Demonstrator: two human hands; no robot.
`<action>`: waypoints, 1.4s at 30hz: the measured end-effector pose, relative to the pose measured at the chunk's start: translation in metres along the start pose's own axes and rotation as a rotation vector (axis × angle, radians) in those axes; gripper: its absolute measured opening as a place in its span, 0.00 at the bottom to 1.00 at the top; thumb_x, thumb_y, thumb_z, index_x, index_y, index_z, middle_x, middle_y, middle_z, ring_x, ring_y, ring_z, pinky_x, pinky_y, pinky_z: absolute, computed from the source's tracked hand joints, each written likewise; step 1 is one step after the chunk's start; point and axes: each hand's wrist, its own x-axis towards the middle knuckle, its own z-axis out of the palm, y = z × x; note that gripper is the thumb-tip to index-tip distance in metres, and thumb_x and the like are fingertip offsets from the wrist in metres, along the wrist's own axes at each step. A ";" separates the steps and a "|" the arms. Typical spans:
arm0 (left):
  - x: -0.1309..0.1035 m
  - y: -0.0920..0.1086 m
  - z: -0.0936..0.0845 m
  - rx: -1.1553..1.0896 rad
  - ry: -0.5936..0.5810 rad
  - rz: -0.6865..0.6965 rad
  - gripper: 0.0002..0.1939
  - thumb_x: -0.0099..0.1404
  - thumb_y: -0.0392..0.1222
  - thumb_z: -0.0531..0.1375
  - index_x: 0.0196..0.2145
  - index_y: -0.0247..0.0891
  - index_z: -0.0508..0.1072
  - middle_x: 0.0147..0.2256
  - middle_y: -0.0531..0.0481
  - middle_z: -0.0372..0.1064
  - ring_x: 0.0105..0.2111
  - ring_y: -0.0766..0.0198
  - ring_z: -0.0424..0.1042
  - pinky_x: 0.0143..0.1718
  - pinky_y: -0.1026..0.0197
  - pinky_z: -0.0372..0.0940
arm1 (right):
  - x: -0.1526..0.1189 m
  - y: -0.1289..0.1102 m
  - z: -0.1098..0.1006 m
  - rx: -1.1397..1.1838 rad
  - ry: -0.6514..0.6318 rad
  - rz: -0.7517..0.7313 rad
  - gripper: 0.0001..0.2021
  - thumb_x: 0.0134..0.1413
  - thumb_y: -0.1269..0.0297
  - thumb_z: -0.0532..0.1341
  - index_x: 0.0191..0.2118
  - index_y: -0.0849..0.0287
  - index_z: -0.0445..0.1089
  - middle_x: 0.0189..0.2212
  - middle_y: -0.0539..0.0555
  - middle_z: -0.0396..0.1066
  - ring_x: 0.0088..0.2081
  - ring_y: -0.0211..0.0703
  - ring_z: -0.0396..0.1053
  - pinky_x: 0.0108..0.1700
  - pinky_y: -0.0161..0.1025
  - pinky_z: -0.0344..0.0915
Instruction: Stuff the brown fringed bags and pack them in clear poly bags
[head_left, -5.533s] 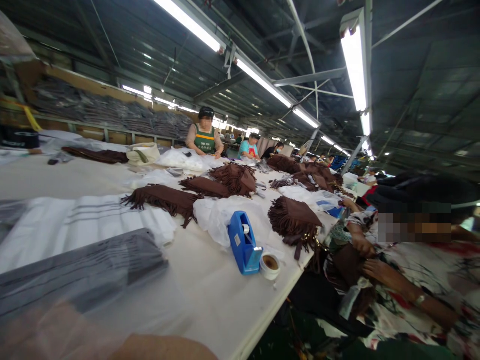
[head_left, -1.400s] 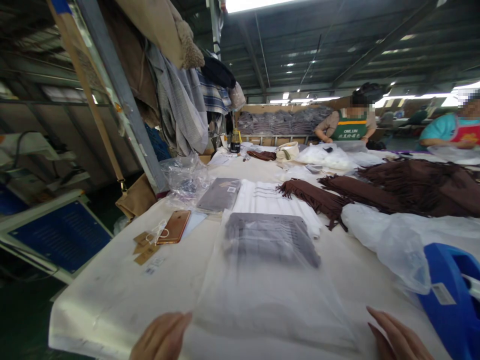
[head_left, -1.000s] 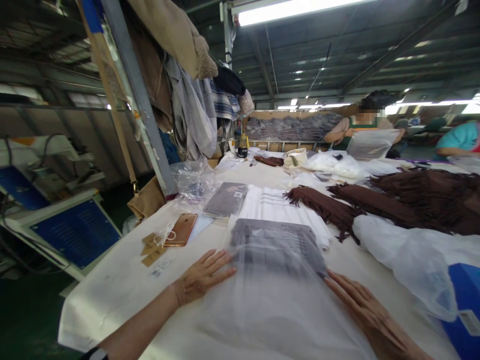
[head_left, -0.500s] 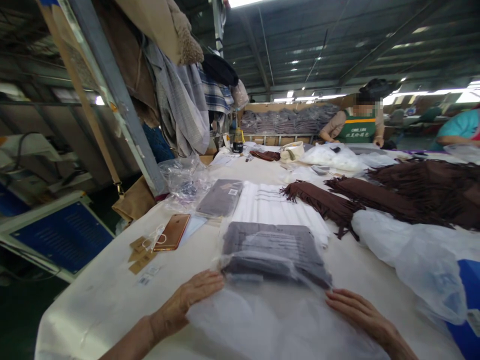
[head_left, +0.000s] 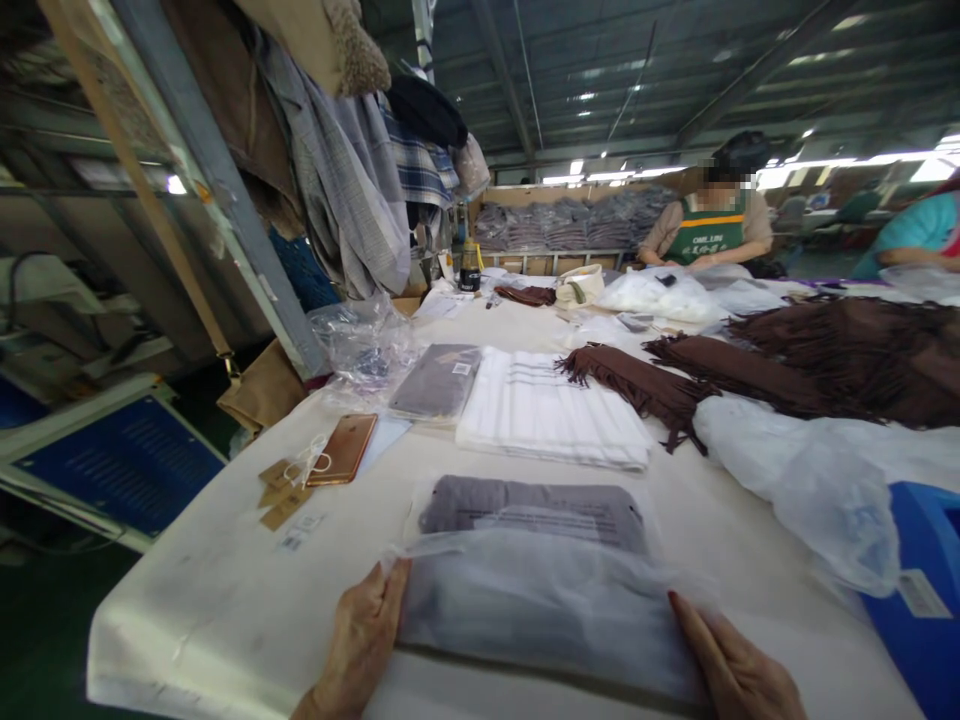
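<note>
A folded dark grey cloth [head_left: 525, 510] lies in a clear plastic bag at the near middle of the table, with the bag's cloudy plastic folded over its near part. My left hand [head_left: 367, 630] is closed on the bag's left edge, thumb and fingers pinched together. At the right edge, my right hand [head_left: 731, 655] grips the bag too, its fingertips partly behind the plastic. Just beyond lies a folded white striped cloth [head_left: 555, 410], with a bagged grey cloth [head_left: 436, 382] on its left.
A phone [head_left: 343, 450] and brown tags [head_left: 283, 495] lie at left. Brown fringed scarves [head_left: 847, 360], white plastic bags [head_left: 810, 490] and a blue bin [head_left: 915, 580] are at right. Clothes hang from a metal post [head_left: 217, 180]. A person in a green apron [head_left: 705, 235] works across the table.
The bagged cloth has moved nearer, away from the white cloth, and its loose plastic is now folded over it. Both hands, flat before, have closed on the bag's sides.
</note>
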 end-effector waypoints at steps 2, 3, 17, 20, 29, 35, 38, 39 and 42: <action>0.004 -0.001 0.004 0.049 0.039 0.028 0.19 0.61 0.55 0.46 0.22 0.42 0.67 0.20 0.52 0.66 0.22 0.63 0.66 0.25 0.64 0.59 | 0.002 0.003 0.007 -0.094 0.020 -0.010 0.23 0.56 0.48 0.46 0.41 0.49 0.74 0.34 0.51 0.76 0.31 0.46 0.73 0.30 0.35 0.69; 0.007 -0.001 0.005 0.085 0.045 0.031 0.18 0.62 0.53 0.46 0.22 0.42 0.66 0.19 0.52 0.66 0.21 0.63 0.66 0.24 0.65 0.58 | 0.003 0.005 0.010 -0.142 0.022 -0.008 0.22 0.56 0.49 0.46 0.43 0.49 0.73 0.34 0.51 0.76 0.29 0.45 0.73 0.28 0.35 0.68; 0.007 0.005 0.004 0.760 0.077 0.124 0.15 0.70 0.41 0.44 0.33 0.38 0.68 0.22 0.48 0.70 0.22 0.58 0.71 0.21 0.63 0.56 | 0.014 -0.009 0.016 -0.717 -0.261 -0.102 0.27 0.50 0.71 0.49 0.57 0.44 0.62 0.37 0.53 0.74 0.29 0.47 0.73 0.28 0.38 0.67; 0.001 0.011 -0.001 0.724 0.413 0.338 0.18 0.70 0.44 0.44 0.46 0.27 0.65 0.34 0.35 0.71 0.32 0.51 0.72 0.31 0.55 0.64 | 0.016 -0.026 0.011 -0.694 -0.313 0.031 0.24 0.54 0.71 0.48 0.55 0.45 0.65 0.37 0.52 0.74 0.32 0.47 0.73 0.30 0.37 0.67; 0.010 0.067 0.043 0.643 -0.252 1.081 0.30 0.67 0.52 0.51 0.63 0.49 0.46 0.61 0.42 0.50 0.60 0.41 0.48 0.53 0.32 0.50 | 0.018 -0.036 0.009 -0.350 -0.172 0.244 0.18 0.57 0.53 0.44 0.33 0.50 0.70 0.27 0.53 0.74 0.31 0.52 0.72 0.29 0.40 0.60; 0.021 0.053 0.057 0.619 -0.302 1.026 0.31 0.67 0.53 0.51 0.63 0.52 0.42 0.63 0.43 0.46 0.60 0.41 0.48 0.52 0.32 0.53 | 0.021 -0.032 0.007 0.000 0.097 0.274 0.24 0.52 0.38 0.44 0.22 0.51 0.62 0.19 0.50 0.68 0.25 0.46 0.69 0.28 0.38 0.59; 0.021 0.049 0.057 0.618 -0.246 1.051 0.30 0.67 0.52 0.51 0.63 0.51 0.43 0.63 0.44 0.46 0.60 0.41 0.49 0.53 0.34 0.53 | 0.020 -0.031 0.004 0.086 0.180 0.291 0.25 0.51 0.38 0.45 0.22 0.52 0.64 0.20 0.52 0.70 0.26 0.46 0.69 0.29 0.38 0.60; 0.021 0.049 0.058 0.624 -0.224 1.069 0.30 0.67 0.52 0.51 0.63 0.51 0.44 0.63 0.44 0.47 0.60 0.42 0.49 0.53 0.36 0.53 | 0.018 -0.031 0.001 0.094 0.198 0.316 0.25 0.51 0.38 0.45 0.23 0.53 0.64 0.20 0.52 0.70 0.25 0.46 0.69 0.28 0.38 0.60; 0.022 0.049 0.059 0.657 -0.108 1.159 0.29 0.67 0.52 0.49 0.63 0.50 0.45 0.61 0.45 0.51 0.58 0.45 0.53 0.52 0.41 0.57 | 0.006 -0.031 -0.020 0.109 0.326 0.361 0.24 0.51 0.38 0.47 0.30 0.54 0.67 0.21 0.52 0.70 0.24 0.45 0.68 0.29 0.38 0.62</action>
